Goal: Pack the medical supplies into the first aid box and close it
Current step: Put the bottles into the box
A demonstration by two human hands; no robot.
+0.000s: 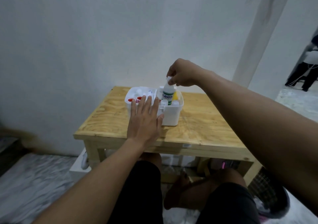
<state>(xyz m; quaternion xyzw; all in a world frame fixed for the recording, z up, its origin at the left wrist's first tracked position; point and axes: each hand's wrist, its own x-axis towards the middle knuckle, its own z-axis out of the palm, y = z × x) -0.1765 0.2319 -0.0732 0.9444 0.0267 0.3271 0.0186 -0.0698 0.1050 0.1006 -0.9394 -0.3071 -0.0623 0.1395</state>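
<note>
Plywood table point(206, 124) under everything. At the left, red-capped jars point(131, 100) sit packed in the first aid box point(172, 118). The left hand point(146, 120) lies flat, fingers straight, on its near rim, likely steadying it. Further right, the right hand point(182, 74) pinches a white bottle point(167, 93) by the cap, upright in the right compartment.

The left hand point(144, 120) covers the front-left wall of the first aid box point(170, 118). Fingers point(172, 81) of the right hand point(182, 74) hide the cap of the bottle point(167, 93), whose label is too blurred to read. The small items point(139, 98) in the box's left half are too small to identify. The right edge cuts off a dark-clothed person point(308, 68).
</note>
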